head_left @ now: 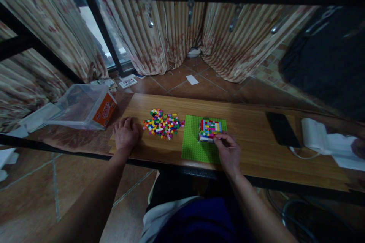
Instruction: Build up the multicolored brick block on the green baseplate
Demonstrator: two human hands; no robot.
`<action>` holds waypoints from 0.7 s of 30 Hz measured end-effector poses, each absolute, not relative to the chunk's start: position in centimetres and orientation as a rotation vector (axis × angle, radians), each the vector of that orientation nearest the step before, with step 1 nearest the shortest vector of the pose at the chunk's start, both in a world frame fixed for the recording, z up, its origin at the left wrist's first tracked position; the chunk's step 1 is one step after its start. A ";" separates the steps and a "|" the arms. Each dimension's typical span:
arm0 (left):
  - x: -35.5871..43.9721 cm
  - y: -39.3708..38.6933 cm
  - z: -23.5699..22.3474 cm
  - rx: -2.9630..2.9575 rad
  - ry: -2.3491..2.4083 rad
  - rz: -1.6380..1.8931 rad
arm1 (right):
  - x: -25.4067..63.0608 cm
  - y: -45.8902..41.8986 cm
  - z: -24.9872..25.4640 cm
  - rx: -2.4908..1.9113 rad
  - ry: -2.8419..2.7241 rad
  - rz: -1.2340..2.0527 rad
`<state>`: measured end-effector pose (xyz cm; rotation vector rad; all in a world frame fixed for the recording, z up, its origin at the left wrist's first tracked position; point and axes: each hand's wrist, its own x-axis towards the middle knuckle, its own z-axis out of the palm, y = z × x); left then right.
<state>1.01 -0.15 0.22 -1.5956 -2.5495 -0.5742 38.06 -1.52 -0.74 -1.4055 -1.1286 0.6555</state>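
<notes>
Blue garment (196,220) below, right hand (228,150) at a toy-brick block (210,127)

Beneath both wrists runs the near edge of the wooden tabletop (159,153). Under the right hand lies the right side of a green studded baseplate (190,140); its studs reach leftward past the block standing on it. Right of that hand, wood grain stretches to a black smartphone (282,129).

Thumb and fingertips come close together at the block's near right corner; whether they grip a brick or merely press, I cannot tell. The left hand (126,133) rests palm down and released at the tabletop's left end.

Both forearms slant inward from the lower corners. Loose bricks (164,125) heap just right of the left hand; beyond it, leftward, sits a clear plastic box (82,102).
</notes>
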 end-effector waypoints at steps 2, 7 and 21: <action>1.0 -0.2 0.3 -1.596 -2.556 -0.588 | 38.4 -1.6 -0.8 -1.407 -1.149 0.676; 1.0 -0.1 0.2 -1.597 -2.555 -0.595 | 39.5 -1.9 -0.8 -1.330 -1.071 0.816; 1.0 -0.1 0.0 -1.583 -2.547 -0.594 | 38.4 -1.1 -0.8 -1.373 -1.009 0.778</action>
